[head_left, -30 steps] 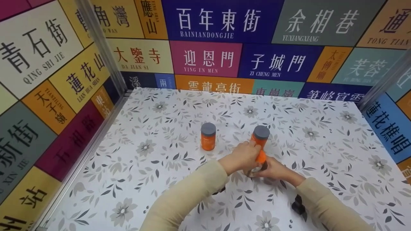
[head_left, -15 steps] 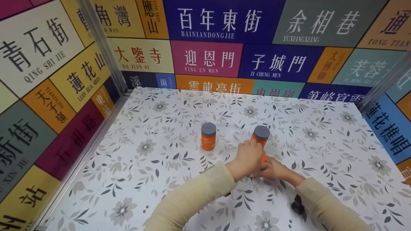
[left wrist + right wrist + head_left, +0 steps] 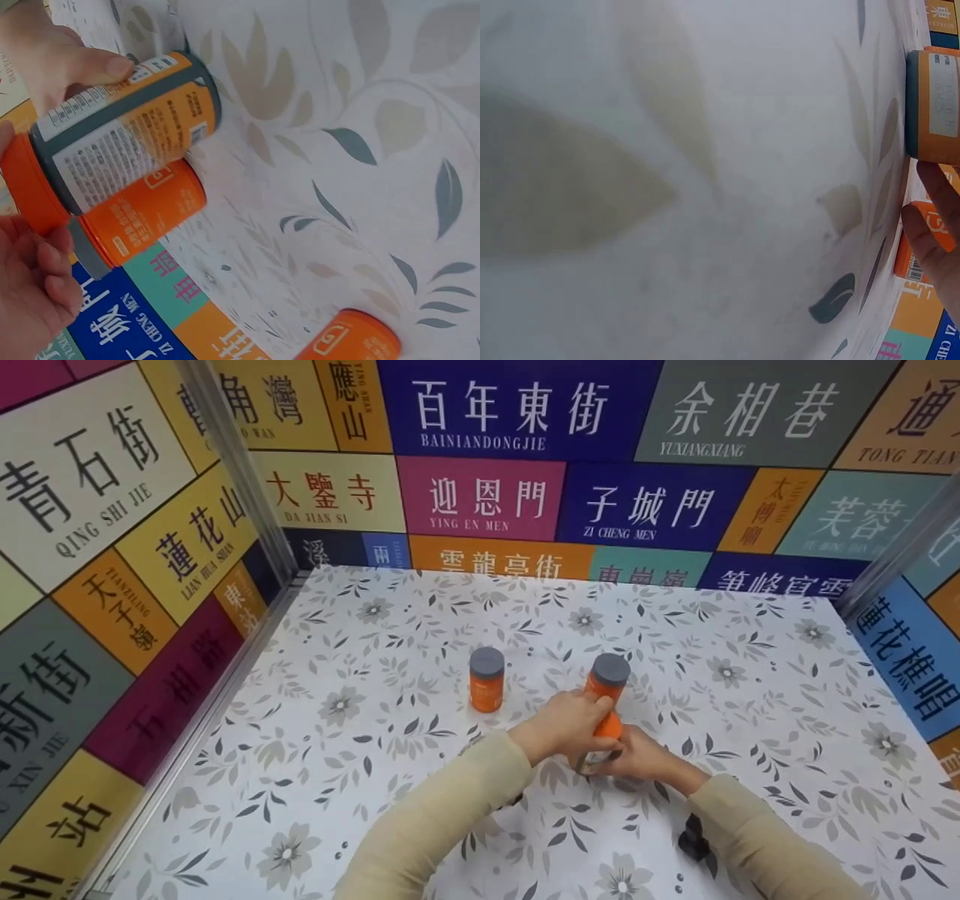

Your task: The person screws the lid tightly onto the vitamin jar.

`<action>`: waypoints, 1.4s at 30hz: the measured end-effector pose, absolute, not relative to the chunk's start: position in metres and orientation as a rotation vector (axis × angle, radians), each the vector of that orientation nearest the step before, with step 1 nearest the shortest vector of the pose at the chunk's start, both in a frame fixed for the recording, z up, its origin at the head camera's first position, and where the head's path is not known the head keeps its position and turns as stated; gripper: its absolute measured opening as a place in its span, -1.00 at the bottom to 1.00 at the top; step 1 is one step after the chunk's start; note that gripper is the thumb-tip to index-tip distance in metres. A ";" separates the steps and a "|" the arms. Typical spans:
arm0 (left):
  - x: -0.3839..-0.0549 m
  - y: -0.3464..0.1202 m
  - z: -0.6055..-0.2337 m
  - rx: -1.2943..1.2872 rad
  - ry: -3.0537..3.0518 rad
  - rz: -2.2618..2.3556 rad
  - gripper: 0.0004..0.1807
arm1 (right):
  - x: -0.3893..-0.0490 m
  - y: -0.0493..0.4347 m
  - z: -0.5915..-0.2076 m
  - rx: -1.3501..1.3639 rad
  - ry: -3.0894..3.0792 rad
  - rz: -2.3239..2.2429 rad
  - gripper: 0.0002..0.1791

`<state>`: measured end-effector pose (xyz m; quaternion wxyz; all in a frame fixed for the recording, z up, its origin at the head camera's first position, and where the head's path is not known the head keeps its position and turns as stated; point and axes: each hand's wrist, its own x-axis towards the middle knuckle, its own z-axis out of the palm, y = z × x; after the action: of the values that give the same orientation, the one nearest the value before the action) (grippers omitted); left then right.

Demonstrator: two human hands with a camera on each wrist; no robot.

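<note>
Both my hands are on a dark-grey jar (image 3: 135, 127) with an orange lid (image 3: 34, 187) and a printed label. In the head view, my left hand (image 3: 566, 724) grips the lid from above. My right hand (image 3: 637, 754) holds the body lower down, covering much of it. The jar is tilted in the left wrist view, its base pointing to the upper right. Just behind the hands stands an orange bottle (image 3: 609, 687) with a grey lid, its lower part hidden. The jar's base and my right fingers (image 3: 922, 240) show at the right edge of the right wrist view.
A second orange bottle (image 3: 486, 690) with a grey lid stands upright to the left of the hands. White floral cloth (image 3: 405, 660) covers the table. Panels of coloured street-name signs (image 3: 480, 499) wall in the back and sides. A black wrist device (image 3: 694, 840) sits under the right sleeve.
My left hand turned over the lid half a second ago, hiding it, and has turned back, so the lid shows again. My right hand and both orange bottles have stayed put.
</note>
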<state>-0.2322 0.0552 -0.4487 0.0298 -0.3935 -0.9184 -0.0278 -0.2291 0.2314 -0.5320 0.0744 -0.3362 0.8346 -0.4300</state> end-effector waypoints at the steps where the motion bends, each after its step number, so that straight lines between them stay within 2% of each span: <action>1: -0.234 0.055 -0.449 -1.248 -2.834 -0.094 -0.49 | -0.227 0.231 -0.528 -1.012 2.496 -1.299 -0.53; 6: -0.240 0.051 -0.451 -1.349 -2.818 -0.202 -0.52 | -0.225 0.232 -0.523 -0.967 2.467 -1.307 -0.49; 10: -0.237 0.044 -0.456 -1.253 -2.853 -0.382 -0.46 | -0.224 0.231 -0.520 -0.928 2.477 -1.302 -0.51; 14: -0.230 0.020 -0.464 -1.112 -2.951 -0.571 -0.38 | -0.222 0.240 -0.514 -0.776 2.520 -1.326 -0.51; 16: -0.227 0.003 -0.470 -1.050 -2.983 -0.623 -0.42 | -0.228 0.257 -0.518 -0.646 2.578 -1.323 -0.48; 22: -0.224 -0.055 -0.491 -0.824 -3.030 -0.656 -0.76 | -0.253 0.307 -0.524 -0.308 2.729 -1.262 -0.33; 27: -0.224 -0.099 -0.509 -0.571 -2.923 -0.723 -0.86 | -0.274 0.321 -0.528 -0.175 2.758 -1.269 -0.20; 30: -0.228 -0.123 -0.517 -0.361 -2.884 -0.727 -0.81 | -0.281 0.319 -0.530 -0.175 2.749 -1.310 -0.20; 34: -0.238 -0.146 -0.520 -0.135 -2.880 -0.689 -0.61 | -0.285 0.316 -0.532 -0.192 2.743 -1.335 -0.22; 42: -0.250 -0.164 -0.523 -0.098 -3.018 -0.540 -0.25 | -0.281 0.321 -0.535 -0.205 2.721 -1.345 -0.23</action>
<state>-0.2504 -0.1645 -0.5234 0.0370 -0.0319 -0.9832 -0.1758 -0.2812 0.3209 -0.5352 0.0498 -0.0674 0.8933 -0.4416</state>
